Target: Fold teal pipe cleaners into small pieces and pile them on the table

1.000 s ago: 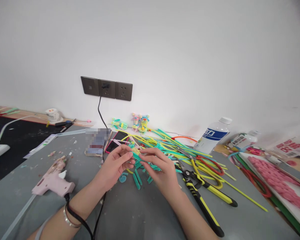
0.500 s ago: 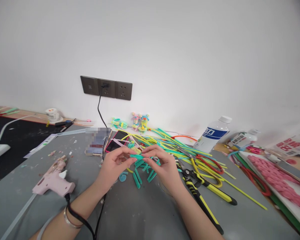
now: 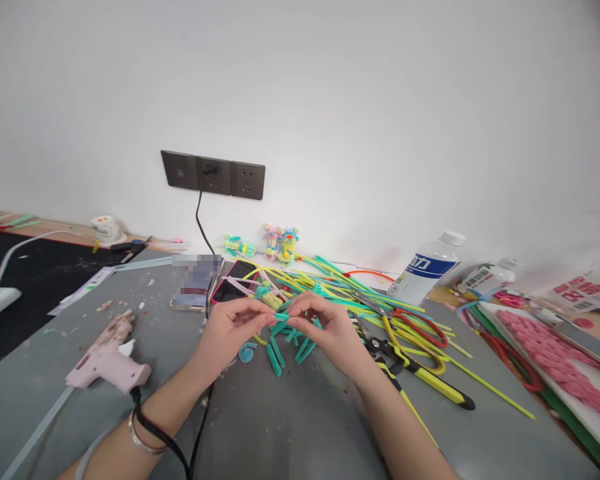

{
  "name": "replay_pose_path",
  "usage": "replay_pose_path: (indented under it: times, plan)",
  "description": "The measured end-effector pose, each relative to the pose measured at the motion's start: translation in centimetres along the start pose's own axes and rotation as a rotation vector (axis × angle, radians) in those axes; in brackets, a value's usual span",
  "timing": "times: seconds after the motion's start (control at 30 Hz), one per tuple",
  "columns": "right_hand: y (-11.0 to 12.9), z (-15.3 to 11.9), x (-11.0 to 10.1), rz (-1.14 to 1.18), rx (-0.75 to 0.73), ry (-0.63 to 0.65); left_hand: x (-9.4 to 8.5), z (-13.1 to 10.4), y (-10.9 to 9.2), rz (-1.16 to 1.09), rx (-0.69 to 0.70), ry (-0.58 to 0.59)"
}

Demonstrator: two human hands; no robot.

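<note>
Between my two hands is a short teal pipe cleaner (image 3: 281, 317), mostly covered by the fingers. My left hand (image 3: 234, 328) pinches its left end with thumb and forefinger. Its other end sits in the pinch of my right hand (image 3: 325, 328). Just below on the grey table lie several bent teal pipe cleaner pieces (image 3: 276, 355), a flat blue coil (image 3: 247, 352) and more teal pieces (image 3: 306, 348) partly under the right hand. Behind the fingers a small yellow and teal pipe cleaner figure (image 3: 266, 293) shows in part.
A pink glue gun (image 3: 111, 360) with a black cord lies left. Yellow-handled pliers (image 3: 405, 360), red-handled scissors (image 3: 380, 307) and long yellow and green pipe cleaners (image 3: 340, 287) spread right. A water bottle (image 3: 425, 270) and small finished figures (image 3: 281, 243) stand by the wall. A phone (image 3: 233, 281) lies behind.
Both hands have shifted slightly to the right, still pinching the teal piece. More of the yellow and teal figure behind them shows now.
</note>
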State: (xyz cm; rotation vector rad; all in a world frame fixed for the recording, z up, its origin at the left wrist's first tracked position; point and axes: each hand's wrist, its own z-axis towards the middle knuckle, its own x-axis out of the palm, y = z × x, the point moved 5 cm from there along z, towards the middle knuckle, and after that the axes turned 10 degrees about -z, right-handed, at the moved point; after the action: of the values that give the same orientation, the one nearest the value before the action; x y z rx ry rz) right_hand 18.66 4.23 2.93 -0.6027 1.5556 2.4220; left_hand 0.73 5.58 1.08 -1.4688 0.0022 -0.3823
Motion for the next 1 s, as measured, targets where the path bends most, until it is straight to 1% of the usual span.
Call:
replay_pose_path:
  times: [0.13,0.23,0.33,0.43,0.6,0.83,1.0]
  plan:
    - [-1.6,-0.3,0.1,0.021,0.184,0.215,0.4,0.1,0.5,0.107,-0.053,0.076]
    - [-2.0,-0.6,0.5,0.024,0.230,0.351,0.7,0.1,0.9,0.225,-0.075,0.160]
    - [-2.0,-0.9,1.1,0.037,0.244,0.436,1.2,-0.1,1.2,0.315,-0.054,0.273]
    - [-1.9,-1.2,1.6,0.072,0.294,0.484,1.6,-0.3,1.4,0.370,-0.036,0.335]
    - [-2.3,-1.7,1.8,0.156,0.442,0.555,1.7,-0.4,1.5,0.393,-0.066,0.328]
    - [-2.6,-1.8,2.0,0.193,0.504,0.564,1.5,-0.2,1.5,0.277,-0.066,0.266]
    - [-3.0,-1.8,2.2,0.151,0.526,0.574,1.1,0.0,1.8,0.358,-0.050,0.253]
